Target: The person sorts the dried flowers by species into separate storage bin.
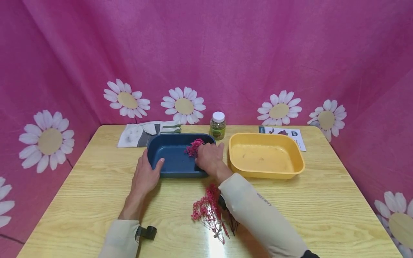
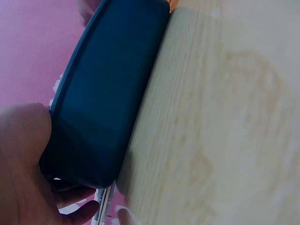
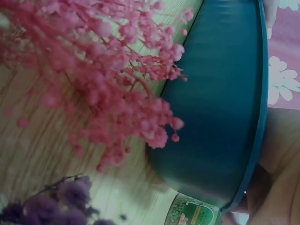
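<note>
A dark blue rectangular tray (image 1: 172, 157) stands on the table in front of me. My left hand (image 1: 146, 175) grips its left end, thumb over the rim; in the left wrist view the fingers (image 2: 77, 213) curl round that end. My right hand (image 1: 209, 157) is at the tray's right end and holds a small sprig of pink dried flowers (image 1: 194, 147) over the inside. Its fingertips are hidden in the head view. Nearer to me, a bunch of pink dried flowers (image 1: 206, 208) lies on the table, partly under my right forearm. Purple dried flowers (image 3: 61, 204) lie beside it.
A yellow tray (image 1: 262, 174) stands right of the blue one. Between them, farther back, is a white-lidded jar (image 1: 218, 126). Work gloves (image 1: 130, 137) lie at the back left, and a printed card (image 1: 299, 138) lies behind the yellow tray. A pink flowered curtain (image 1: 226, 64) surrounds the table.
</note>
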Tool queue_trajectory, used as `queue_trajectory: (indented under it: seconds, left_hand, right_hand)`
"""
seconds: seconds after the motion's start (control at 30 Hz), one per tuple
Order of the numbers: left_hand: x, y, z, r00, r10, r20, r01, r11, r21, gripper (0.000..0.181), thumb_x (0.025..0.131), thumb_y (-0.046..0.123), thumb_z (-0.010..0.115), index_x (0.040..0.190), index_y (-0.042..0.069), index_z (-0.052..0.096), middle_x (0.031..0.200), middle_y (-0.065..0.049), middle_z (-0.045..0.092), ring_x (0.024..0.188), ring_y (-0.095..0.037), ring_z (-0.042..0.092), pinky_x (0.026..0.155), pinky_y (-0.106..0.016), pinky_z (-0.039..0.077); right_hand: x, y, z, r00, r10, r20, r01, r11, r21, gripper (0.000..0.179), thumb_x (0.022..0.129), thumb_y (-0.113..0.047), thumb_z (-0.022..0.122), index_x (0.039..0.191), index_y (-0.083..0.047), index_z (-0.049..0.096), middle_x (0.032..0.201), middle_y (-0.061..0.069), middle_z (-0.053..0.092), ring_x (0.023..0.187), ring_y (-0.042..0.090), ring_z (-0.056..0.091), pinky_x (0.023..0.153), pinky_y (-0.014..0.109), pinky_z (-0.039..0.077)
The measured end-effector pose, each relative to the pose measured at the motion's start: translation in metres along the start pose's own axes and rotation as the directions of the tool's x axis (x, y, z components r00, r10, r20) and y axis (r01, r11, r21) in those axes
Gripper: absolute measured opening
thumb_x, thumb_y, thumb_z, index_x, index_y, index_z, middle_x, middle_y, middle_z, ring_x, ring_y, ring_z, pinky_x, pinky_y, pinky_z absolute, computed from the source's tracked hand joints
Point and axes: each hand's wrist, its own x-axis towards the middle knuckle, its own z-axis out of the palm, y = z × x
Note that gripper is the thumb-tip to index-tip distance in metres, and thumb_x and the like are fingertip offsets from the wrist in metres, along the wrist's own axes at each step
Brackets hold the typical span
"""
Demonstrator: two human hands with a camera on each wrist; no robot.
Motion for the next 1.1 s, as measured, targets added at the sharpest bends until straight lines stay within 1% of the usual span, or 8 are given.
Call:
queue_trajectory:
  seconds: [0.1,0.27,0.33,0.4,0.53,0.63,0.83,1.1]
  left_hand:
    - [0.0,-0.002,0.0,1.0,-0.001,-0.002,0.001,1.0,0.002,0.086,0.097,0.056,0.042,0.155,0.005,0.005,0.156,-0.024,0.022,0.143,-0.039,0.027,0.115,-0.055,0.027]
    - [0.001,0.0,0.0,1.0,0.004,-0.005,-0.004,1.0,0.004,0.087,0.096,0.058,0.041,0.155,0.005,0.005,0.156,-0.025,0.023,0.143,-0.039,0.028,0.115,-0.055,0.027]
    - [0.002,0.001,0.0,1.0,0.005,-0.007,-0.005,1.0,0.003,0.086,0.097,0.057,0.042,0.155,0.005,0.005,0.156,-0.025,0.023,0.143,-0.039,0.028,0.115,-0.055,0.027]
    - [0.002,0.001,0.0,1.0,0.006,-0.006,-0.006,1.0,0.004,0.086,0.097,0.057,0.042,0.155,0.005,0.005,0.156,-0.025,0.024,0.143,-0.039,0.028,0.115,-0.055,0.027]
    - [0.001,0.0,0.0,1.0,-0.001,0.006,0.001,1.0,0.002,0.086,0.097,0.056,0.042,0.155,0.005,0.004,0.156,-0.025,0.022,0.143,-0.039,0.027,0.116,-0.055,0.026]
    - [0.001,0.0,-0.001,1.0,-0.01,0.008,0.01,1.0,0.002,0.086,0.097,0.056,0.042,0.155,0.006,0.004,0.157,-0.024,0.022,0.144,-0.04,0.027,0.116,-0.055,0.025]
    - [0.0,0.001,-0.002,1.0,-0.023,0.017,0.023,1.0,0.002,0.086,0.097,0.056,0.042,0.156,0.006,0.004,0.158,-0.024,0.02,0.144,-0.04,0.025,0.116,-0.056,0.025]
    - [0.001,0.003,-0.002,0.999,-0.034,-0.01,0.033,0.999,-0.022,0.079,0.098,0.051,0.043,0.156,0.009,0.009,0.159,-0.02,0.022,0.145,-0.039,0.026,0.116,-0.057,0.024]
  right_hand:
    - [-0.004,0.0,-0.002,1.0,-0.009,-0.027,0.01,1.0,0.019,0.027,0.087,-0.039,0.063,0.08,-0.014,0.068,0.082,0.007,0.07,0.078,0.026,0.063,0.082,0.046,0.038]
    - [-0.016,0.007,-0.013,0.995,-0.047,-0.083,0.055,0.994,0.096,0.038,0.088,-0.043,0.063,0.11,-0.012,0.068,0.1,0.009,0.072,0.092,0.028,0.067,0.087,0.048,0.047]
    - [-0.023,0.012,-0.018,0.993,-0.064,-0.094,0.078,0.985,0.156,0.043,0.089,-0.044,0.064,0.119,-0.013,0.065,0.103,0.008,0.072,0.092,0.025,0.067,0.084,0.045,0.051]
    - [-0.029,0.017,-0.022,0.993,-0.067,-0.097,0.088,0.967,0.239,0.042,0.089,-0.044,0.065,0.119,-0.015,0.065,0.101,0.005,0.071,0.088,0.021,0.066,0.076,0.04,0.054]
    - [-0.043,0.028,-0.028,0.994,-0.062,-0.086,0.093,0.9,0.426,0.036,0.088,-0.04,0.067,0.116,-0.018,0.067,0.093,0.0,0.069,0.08,0.014,0.061,0.066,0.032,0.049]
    - [-0.054,0.034,-0.029,0.993,-0.067,-0.094,0.105,0.86,0.499,0.035,0.087,-0.038,0.068,0.116,-0.018,0.067,0.089,-0.004,0.068,0.077,0.012,0.06,0.064,0.029,0.047]
    - [-0.078,0.042,-0.027,0.987,-0.087,-0.134,0.144,0.847,0.512,0.034,0.087,-0.035,0.069,0.116,-0.018,0.065,0.081,-0.008,0.066,0.066,0.008,0.056,0.06,0.028,0.044]
    - [-0.109,0.049,-0.024,0.99,-0.077,-0.114,0.128,0.815,0.564,0.03,0.087,-0.033,0.069,0.114,-0.02,0.066,0.082,-0.011,0.067,0.06,0.004,0.055,0.058,0.027,0.044]
